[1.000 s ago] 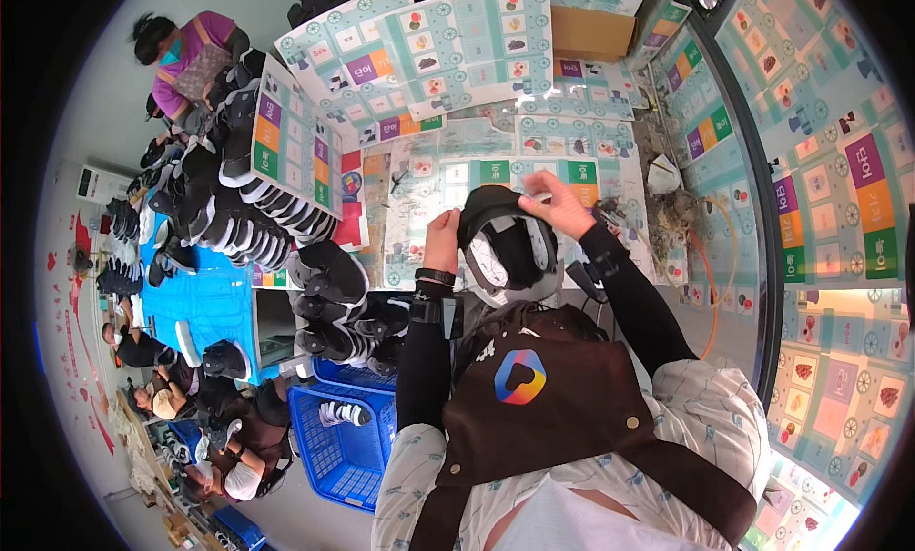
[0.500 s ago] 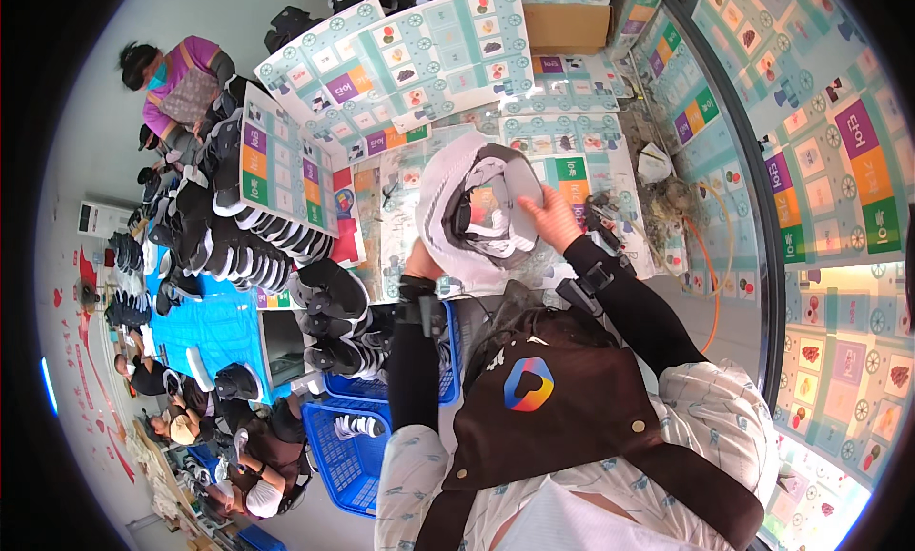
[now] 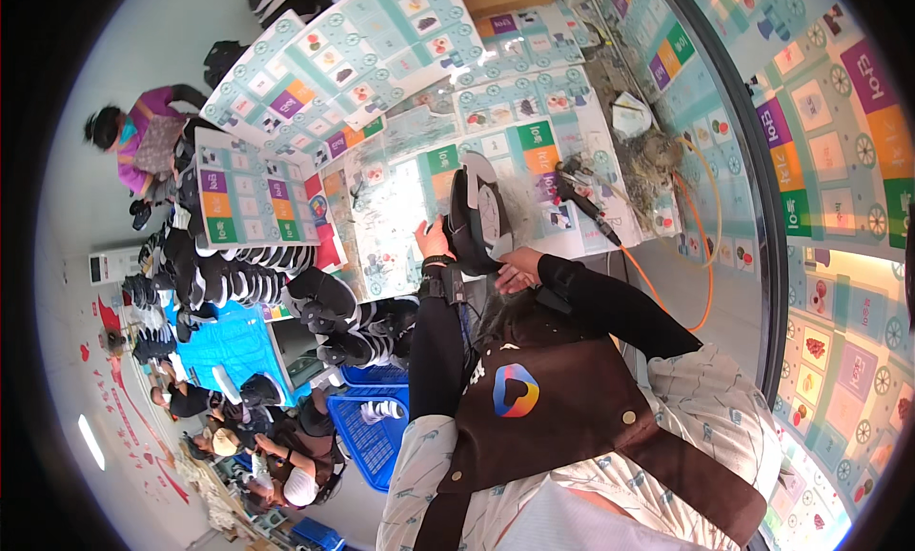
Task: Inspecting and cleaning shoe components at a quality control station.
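Note:
Between my two hands, over the near edge of the cardboard-covered worktable (image 3: 400, 193), stands a black-and-white shoe upper (image 3: 467, 217). Its long side faces left, dark, while a pale grey-white part shows on its right. My left hand (image 3: 435, 240) grips its left side low down, with the thumb pointing up and some fingers hidden behind it. At the near end, the fingers of my right hand (image 3: 519, 268) are closed on the tip. To the right of the upper lies a dark hand-held tool (image 3: 583, 208) joined to an orange hose (image 3: 703, 298).
Stacked black-and-white uppers (image 3: 238, 279) fill the left side behind a printed board (image 3: 255, 189). Blue baskets (image 3: 367, 441) stand below the table's left. A dark frame post (image 3: 753, 160) rises at right. A person in purple (image 3: 152, 136) works far left; others sit lower left.
A pale ring-shaped piece held high and close is no longer seen so; the dark upper is now held lower and nearer me. Both hands came down and closer together. The view shifted.

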`<state>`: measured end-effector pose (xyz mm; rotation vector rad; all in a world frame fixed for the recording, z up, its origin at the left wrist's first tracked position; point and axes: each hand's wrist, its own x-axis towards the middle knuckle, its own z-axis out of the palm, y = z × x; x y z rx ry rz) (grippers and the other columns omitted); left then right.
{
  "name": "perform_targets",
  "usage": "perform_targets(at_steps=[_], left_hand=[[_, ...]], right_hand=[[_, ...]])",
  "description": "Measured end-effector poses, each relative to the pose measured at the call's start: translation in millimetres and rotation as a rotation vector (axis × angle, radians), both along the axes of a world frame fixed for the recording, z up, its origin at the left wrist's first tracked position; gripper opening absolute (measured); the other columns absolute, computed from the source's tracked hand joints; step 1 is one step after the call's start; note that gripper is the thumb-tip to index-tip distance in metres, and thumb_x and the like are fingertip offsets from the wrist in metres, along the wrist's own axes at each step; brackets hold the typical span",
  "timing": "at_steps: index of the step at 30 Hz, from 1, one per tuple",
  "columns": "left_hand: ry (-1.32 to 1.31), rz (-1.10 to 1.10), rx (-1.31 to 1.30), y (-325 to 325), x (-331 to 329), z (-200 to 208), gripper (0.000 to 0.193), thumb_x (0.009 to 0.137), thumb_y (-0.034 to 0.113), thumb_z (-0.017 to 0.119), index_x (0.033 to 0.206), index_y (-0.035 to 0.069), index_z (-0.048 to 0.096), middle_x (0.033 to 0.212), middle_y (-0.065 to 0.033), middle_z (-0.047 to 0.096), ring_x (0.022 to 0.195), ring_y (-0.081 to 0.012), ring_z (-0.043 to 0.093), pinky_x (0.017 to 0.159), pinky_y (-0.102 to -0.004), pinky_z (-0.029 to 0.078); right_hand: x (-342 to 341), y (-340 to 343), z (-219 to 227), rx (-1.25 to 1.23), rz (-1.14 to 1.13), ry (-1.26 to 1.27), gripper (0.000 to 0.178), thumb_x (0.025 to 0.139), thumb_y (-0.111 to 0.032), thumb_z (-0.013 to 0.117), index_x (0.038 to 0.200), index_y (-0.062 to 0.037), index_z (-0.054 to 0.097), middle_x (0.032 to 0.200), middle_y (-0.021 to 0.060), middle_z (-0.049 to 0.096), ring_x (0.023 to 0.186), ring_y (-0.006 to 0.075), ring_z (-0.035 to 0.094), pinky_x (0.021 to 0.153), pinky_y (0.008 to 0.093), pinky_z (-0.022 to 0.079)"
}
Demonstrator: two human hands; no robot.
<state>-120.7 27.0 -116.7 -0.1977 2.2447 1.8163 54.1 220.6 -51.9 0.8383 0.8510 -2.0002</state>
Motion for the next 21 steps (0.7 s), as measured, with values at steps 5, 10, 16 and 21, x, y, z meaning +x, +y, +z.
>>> perform_targets(at_steps=[5,10,16,21], left_hand=[[-0.132,0.089,-0.005,1,-12,4,0.033,0.092,0.016,0.07,0.121,0.002,0.068,0.114,-0.0139,0.069,0.104,-0.0237,0.063,0.094,-0.0329,0.049],[-0.341,-0.011,-0.086,16,-11,16,0.035,0.091,0.024,0.068,0.12,0.005,0.069,0.109,-0.0112,0.069,0.098,-0.023,0.065,0.087,-0.0366,0.053],[-0.053,-0.223,0.001,-56,-64,-8,0.042,0.093,0.027,0.063,0.127,0.003,0.066,0.12,-0.0135,0.067,0.109,-0.0311,0.064,0.094,-0.0424,0.052],[-0.272,-0.308,-0.212,19,-77,0,0.04,0.099,0.029,0.059,0.116,-0.005,0.069,0.105,-0.0135,0.071,0.094,-0.0248,0.067,0.08,-0.0365,0.054]], right_hand=[[6,55,-22,1.341,0.677,0.66,0.05,0.091,-0.035,0.066,0.12,0.0041,0.055,0.112,0.0229,0.066,0.1,0.0374,0.068,0.078,0.0399,0.058],[15,130,-32,2.126,0.401,0.474,0.032,0.089,-0.013,0.06,0.119,-0.0025,0.054,0.117,0.0131,0.052,0.11,0.0325,0.054,0.074,0.0408,0.059],[-21,124,-29,1.995,0.41,0.589,0.045,0.087,-0.008,0.06,0.128,0.0035,0.048,0.119,0.0211,0.051,0.115,0.0355,0.051,0.09,0.0433,0.052],[5,158,-25,1.901,0.308,0.464,0.048,0.081,-0.011,0.064,0.122,0.0082,0.051,0.112,0.0214,0.054,0.111,0.0363,0.053,0.086,0.0405,0.053]])
